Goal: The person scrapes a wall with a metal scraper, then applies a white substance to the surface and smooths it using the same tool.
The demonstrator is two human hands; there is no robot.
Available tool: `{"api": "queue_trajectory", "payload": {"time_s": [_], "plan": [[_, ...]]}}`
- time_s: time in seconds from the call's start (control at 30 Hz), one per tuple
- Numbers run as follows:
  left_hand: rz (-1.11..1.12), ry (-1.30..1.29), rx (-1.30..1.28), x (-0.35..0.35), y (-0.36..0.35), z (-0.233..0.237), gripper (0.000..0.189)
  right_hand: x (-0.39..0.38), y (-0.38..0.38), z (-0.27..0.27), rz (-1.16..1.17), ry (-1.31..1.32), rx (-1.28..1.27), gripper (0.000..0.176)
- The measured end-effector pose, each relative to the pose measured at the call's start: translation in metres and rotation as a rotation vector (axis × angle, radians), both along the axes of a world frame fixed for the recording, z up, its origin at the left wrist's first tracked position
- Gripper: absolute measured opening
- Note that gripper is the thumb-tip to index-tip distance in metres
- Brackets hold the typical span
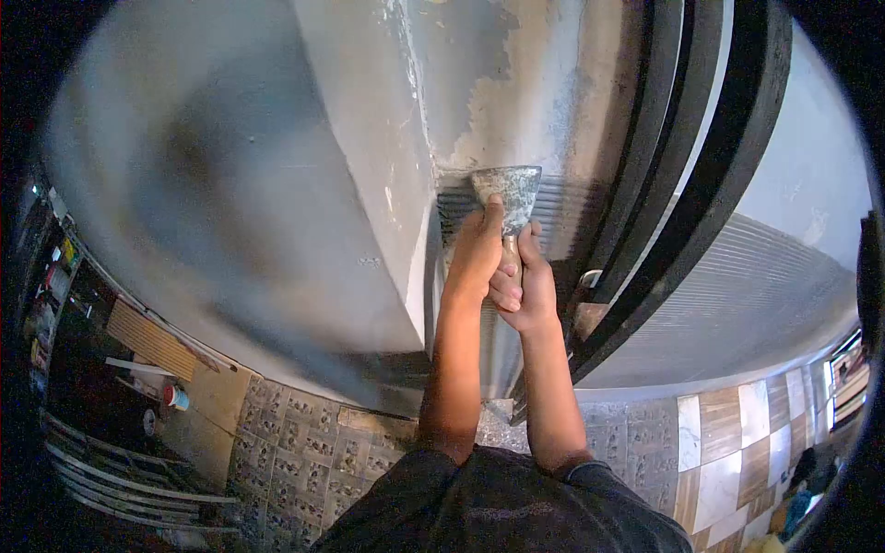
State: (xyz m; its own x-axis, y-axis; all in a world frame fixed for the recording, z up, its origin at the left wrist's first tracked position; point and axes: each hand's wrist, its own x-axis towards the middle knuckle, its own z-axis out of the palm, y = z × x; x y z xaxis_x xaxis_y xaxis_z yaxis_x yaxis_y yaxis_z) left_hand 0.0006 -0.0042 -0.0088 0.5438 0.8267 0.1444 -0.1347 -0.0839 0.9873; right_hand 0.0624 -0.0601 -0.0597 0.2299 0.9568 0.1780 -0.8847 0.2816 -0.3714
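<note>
A wide scraper [521, 189] with a stained metal blade and a short handle stands blade up against the wall [516, 120], at the edge between its patchy upper part and a ribbed band [562, 217]. My right hand [533, 286] is wrapped round the handle. My left hand [479, 244] is beside it, with its thumb pressed on the blade's left side and its other fingers mostly hidden. The wall's paint is worn, with a pale chipped line running up the corner left of the blade.
Dark curved bars [737, 138] stand close to the right of my hands. A smooth grey wall face [230, 184] juts out on the left. Patterned floor tiles [295, 442] lie below. A small bucket [175, 397] stands at the lower left.
</note>
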Motion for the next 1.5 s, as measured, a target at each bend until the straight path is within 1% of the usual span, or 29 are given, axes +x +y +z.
{"api": "queue_trajectory", "payload": {"time_s": [0.07,0.2,0.27,0.4,0.43,0.47,0.5,0.57,0.6,0.67,0.7,0.73,0.77,0.83,0.87,0.9,0.93,1.0,1.1,1.13,1.17,1.23,1.27,1.3,1.37,1.4,1.43,1.47,1.5], "plan": [[-0.067,-0.049,-0.006,0.0,0.002,-0.004,0.049,0.003,0.003,-0.005,0.02,0.011,0.018,0.027],[-0.049,-0.045,-0.002,-0.002,0.001,0.001,0.048,-0.001,0.002,-0.001,0.031,0.042,0.024,0.033],[-0.126,-0.008,-0.042,-0.004,0.002,0.005,0.048,-0.003,0.0,0.003,0.011,0.042,0.02,0.034],[-0.097,-0.005,-0.02,0.004,0.009,-0.001,0.048,-0.004,0.0,0.005,0.006,0.02,0.074,0.038],[0.04,-0.087,0.211,0.013,0.016,-0.01,0.049,-0.002,0.001,0.001,-0.002,0.02,0.068,0.038],[0.178,-0.173,0.442,0.02,0.021,-0.018,0.05,0.005,0.006,-0.005,0.076,0.015,0.153,0.04],[0.17,-0.179,0.437,0.017,0.015,-0.007,0.05,0.01,0.009,-0.007,0.155,0.006,0.238,0.041],[0.05,0.122,0.19,0.001,-0.001,0.027,0.052,0.008,0.006,0.009,0.119,0.017,0.222,0.043],[0.044,0.114,0.192,0.002,0.002,0.032,0.052,0.008,0.007,0.016,0.092,0.035,0.211,0.044],[-0.165,0.053,0.03,0.005,0.01,0.04,0.057,0.017,0.012,0.02,0.097,-0.014,0.227,0.044],[-0.172,0.051,0.031,0.007,0.012,0.044,0.057,0.021,0.015,0.022,0.109,-0.059,0.245,0.044],[-0.135,0.03,0.092,0.01,0.015,0.05,0.058,0.006,0.007,0.055,-0.089,-0.022,0.046,0.047],[-0.105,-0.021,0.127,0.014,0.017,0.054,0.058,0.005,0.007,0.066,-0.097,-0.025,0.048,0.047],[-0.045,-0.119,0.201,0.019,0.017,0.069,0.059,0.008,0.009,0.082,-0.088,0.002,0.014,0.045],[-0.035,-0.038,0.152,0.016,0.013,0.079,0.052,0.007,0.008,0.092,-0.051,-0.034,0.066,0.046],[-0.023,0.041,0.104,0.012,0.009,0.089,0.053,0.007,0.008,0.09,-0.053,-0.036,0.062,0.046],[-0.009,-0.03,0.188,0.017,0.015,0.082,0.052,0.007,0.007,0.086,-0.082,-0.036,0.046,0.045],[-0.034,-0.022,0.207,0.013,0.011,0.071,0.053,0.004,0.004,0.077,-0.132,-0.031,0.007,0.042],[-0.045,-0.077,0.252,0.02,0.018,0.074,0.05,0.001,0.004,0.082,-0.18,-0.117,0.064,0.041],[-0.038,-0.098,0.252,0.021,0.019,0.075,0.052,0.004,0.005,0.093,-0.193,-0.09,0.003,0.038],[-0.031,-0.119,0.252,0.022,0.02,0.077,0.055,0.004,0.004,0.095,-0.182,-0.084,0.007,0.038],[-0.027,0.055,0.113,0.017,0.015,0.09,0.054,0.006,0.004,0.098,-0.117,-0.12,0.04,0.033],[-0.016,0.063,0.113,0.015,0.013,0.085,0.054,0.014,0.012,0.08,-0.027,-0.124,0.118,0.034],[-0.027,0.064,0.122,0.013,0.009,0.078,0.053,0.009,0.008,0.079,-0.017,-0.123,0.122,0.034],[-0.026,0.049,0.159,0.017,0.014,0.079,0.053,-0.001,0.004,0.084,-0.241,-0.123,0.0,0.031],[-0.01,-0.008,0.193,0.019,0.015,0.085,0.051,0.004,0.009,0.088,-0.173,-0.148,0.093,0.023],[0.003,-0.059,0.217,0.02,0.015,0.088,0.052,0.008,0.014,0.092,-0.169,-0.145,0.102,0.023],[0.069,-0.086,0.216,0.024,0.016,0.093,0.052,0.013,0.019,0.097,-0.137,-0.146,0.079,0.017],[0.062,-0.077,0.219,0.021,0.013,0.101,0.052,0.015,0.021,0.102,-0.111,-0.142,0.051,0.013]]}}
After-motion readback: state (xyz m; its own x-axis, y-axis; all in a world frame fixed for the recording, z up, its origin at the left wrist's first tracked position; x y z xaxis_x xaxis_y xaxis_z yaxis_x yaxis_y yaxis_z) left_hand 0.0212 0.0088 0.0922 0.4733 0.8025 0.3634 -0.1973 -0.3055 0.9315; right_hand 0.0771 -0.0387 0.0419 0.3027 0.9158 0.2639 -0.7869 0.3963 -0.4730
